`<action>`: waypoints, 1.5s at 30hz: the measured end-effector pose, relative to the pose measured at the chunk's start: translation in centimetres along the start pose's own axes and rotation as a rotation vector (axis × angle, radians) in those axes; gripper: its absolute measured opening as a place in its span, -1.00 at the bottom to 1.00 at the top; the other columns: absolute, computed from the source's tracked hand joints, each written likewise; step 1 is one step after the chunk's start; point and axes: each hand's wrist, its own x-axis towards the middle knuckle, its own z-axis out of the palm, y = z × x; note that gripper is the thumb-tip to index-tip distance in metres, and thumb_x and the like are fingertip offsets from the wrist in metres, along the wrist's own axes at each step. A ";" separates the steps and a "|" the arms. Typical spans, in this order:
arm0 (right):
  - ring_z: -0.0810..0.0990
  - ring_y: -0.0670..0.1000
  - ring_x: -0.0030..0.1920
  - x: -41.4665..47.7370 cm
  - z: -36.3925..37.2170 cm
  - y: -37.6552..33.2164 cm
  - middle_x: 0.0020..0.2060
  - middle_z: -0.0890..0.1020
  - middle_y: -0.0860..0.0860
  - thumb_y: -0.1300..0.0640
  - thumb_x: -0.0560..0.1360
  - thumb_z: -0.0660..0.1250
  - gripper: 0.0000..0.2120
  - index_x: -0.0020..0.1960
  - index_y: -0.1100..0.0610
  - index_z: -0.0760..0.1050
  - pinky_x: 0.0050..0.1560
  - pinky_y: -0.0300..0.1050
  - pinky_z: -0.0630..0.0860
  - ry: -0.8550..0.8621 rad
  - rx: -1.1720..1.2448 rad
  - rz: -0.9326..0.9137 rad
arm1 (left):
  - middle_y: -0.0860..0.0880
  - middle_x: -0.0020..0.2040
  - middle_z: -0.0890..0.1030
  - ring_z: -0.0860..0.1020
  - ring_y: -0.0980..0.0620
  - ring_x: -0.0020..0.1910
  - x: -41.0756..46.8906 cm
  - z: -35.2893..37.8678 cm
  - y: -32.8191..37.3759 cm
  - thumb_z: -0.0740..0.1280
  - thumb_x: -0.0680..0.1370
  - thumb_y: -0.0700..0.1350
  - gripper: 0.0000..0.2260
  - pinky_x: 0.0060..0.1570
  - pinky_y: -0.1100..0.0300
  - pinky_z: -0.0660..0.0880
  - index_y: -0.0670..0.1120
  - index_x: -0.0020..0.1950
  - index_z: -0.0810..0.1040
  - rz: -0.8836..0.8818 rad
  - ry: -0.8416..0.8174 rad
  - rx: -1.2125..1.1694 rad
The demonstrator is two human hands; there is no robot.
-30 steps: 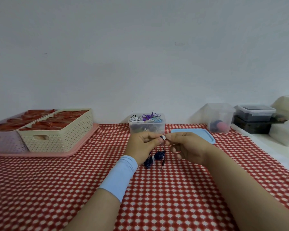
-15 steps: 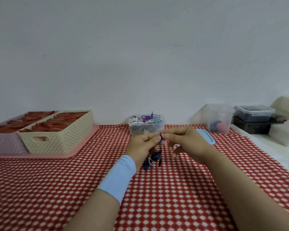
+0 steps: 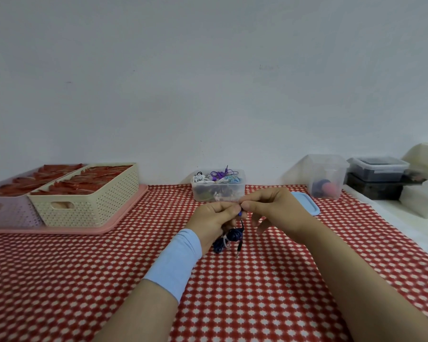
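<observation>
A dark blue bundled earphone cable (image 3: 229,237) hangs between both hands above the red checked tablecloth (image 3: 257,287), its jack plug dangling below. My left hand (image 3: 214,222), with a light blue wristband, holds the bundle with curled fingers. My right hand (image 3: 272,212) pinches the upper end of the cable between thumb and forefinger, right against the left hand's fingertips. A clear tub (image 3: 218,186) filled with several coloured earphones stands just behind the hands.
A cream perforated basket (image 3: 92,204) and a lilac one (image 3: 8,208), both holding red packets, sit on a pink tray (image 3: 124,213) at the left. A blue lid (image 3: 305,203), a clear container (image 3: 328,176) and stacked boxes (image 3: 378,177) are at the right.
Both hands have risen a little with the cable and moved slightly farther from me. The bundle hangs a bit higher above the cloth, and the white earbud tip is no longer visible.
</observation>
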 end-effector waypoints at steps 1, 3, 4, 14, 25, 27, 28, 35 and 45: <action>0.57 0.05 -0.34 0.0 0.0 0.0 -0.18 0.72 0.18 0.23 0.53 0.43 -0.90 0.00 0.18 0.72 -0.36 -0.07 0.59 -0.005 0.023 0.019 | -0.03 -0.17 0.71 0.53 0.14 -0.30 0.0 -0.1 -0.1 0.37 0.57 -0.19 -0.89 -0.11 0.23 0.53 -0.12 -0.05 0.70 0.014 0.004 0.009; 0.56 0.04 -0.34 0.1 -0.1 0.0 -0.18 0.71 0.18 0.26 0.52 0.43 -0.89 0.01 0.19 0.71 -0.38 -0.08 0.56 -0.024 0.111 0.089 | -0.01 -0.19 0.70 0.53 0.14 -0.28 0.0 -0.1 0.0 0.37 0.57 -0.19 -0.89 -0.12 0.23 0.52 -0.10 -0.05 0.70 0.035 -0.003 0.006; 0.56 0.03 -0.34 0.1 -0.1 0.0 -0.19 0.70 0.17 0.26 0.50 0.44 -0.89 0.01 0.19 0.70 -0.39 -0.10 0.54 -0.042 0.171 0.138 | -0.01 -0.19 0.70 0.53 0.14 -0.28 -0.1 -0.1 0.0 0.37 0.57 -0.19 -0.89 -0.13 0.24 0.52 -0.10 -0.05 0.70 0.040 -0.018 -0.009; 0.60 -0.05 -0.32 0.2 -0.5 0.0 -0.24 0.67 0.06 0.17 0.42 0.45 -0.87 -0.05 0.13 0.72 -0.44 -0.21 0.53 -0.164 0.268 0.331 | -0.06 -0.14 0.72 0.61 0.04 -0.13 -0.5 -0.1 0.0 0.42 0.42 -0.13 -0.89 0.07 0.08 0.54 -0.04 -0.14 0.75 0.079 -0.127 -0.027; 0.64 -0.05 -0.24 0.1 -0.6 0.1 -0.16 0.69 0.06 0.08 0.41 0.42 -0.61 0.19 0.20 0.64 -0.44 -0.23 0.54 -0.181 0.330 0.312 | -0.07 -0.14 0.69 0.49 -0.10 -0.04 -0.3 0.1 -0.2 0.42 0.39 -0.11 -0.85 0.00 0.14 0.50 -0.05 -0.10 0.75 0.074 -0.110 -0.132; 0.65 -0.05 -0.25 0.1 -0.5 0.1 -0.16 0.69 0.06 0.09 0.41 0.42 -0.66 0.14 0.17 0.66 -0.46 -0.23 0.53 -0.188 0.343 0.315 | -0.08 -0.13 0.69 0.50 -0.10 -0.05 -0.1 0.0 -0.3 0.41 0.39 -0.12 -0.84 0.02 0.13 0.50 -0.07 -0.09 0.75 0.070 -0.115 -0.137; 0.65 -0.06 -0.26 0.2 -0.5 0.2 -0.17 0.69 0.06 0.10 0.40 0.42 -0.68 0.13 0.16 0.67 -0.47 -0.23 0.54 -0.186 0.343 0.314 | -0.08 -0.13 0.70 0.51 -0.10 -0.05 -0.1 0.0 -0.3 0.42 0.39 -0.12 -0.84 0.05 0.10 0.51 -0.07 -0.09 0.75 0.066 -0.118 -0.133; 0.68 -0.03 -0.28 0.3 -0.1 0.2 -0.21 0.69 0.08 0.22 0.54 0.38 -0.83 0.11 0.17 0.65 -0.45 -0.20 0.56 -0.130 0.260 0.318 | -0.08 -0.16 0.70 0.57 0.09 -0.23 -0.2 -0.4 -0.2 0.43 0.48 -0.19 -0.92 -0.07 0.19 0.54 -0.09 -0.10 0.72 0.076 -0.103 -0.024; 0.65 0.01 -0.24 0.0 -0.2 -0.1 -0.13 0.72 0.12 0.27 0.51 0.43 -0.81 0.11 0.17 0.67 -0.32 -0.11 0.57 -0.048 0.164 0.190 | -0.06 -0.12 0.72 0.58 0.11 -0.23 0.2 -1.2 -0.1 0.47 0.48 -0.19 -0.92 0.00 0.12 0.54 -0.02 -0.09 0.72 0.106 0.001 0.102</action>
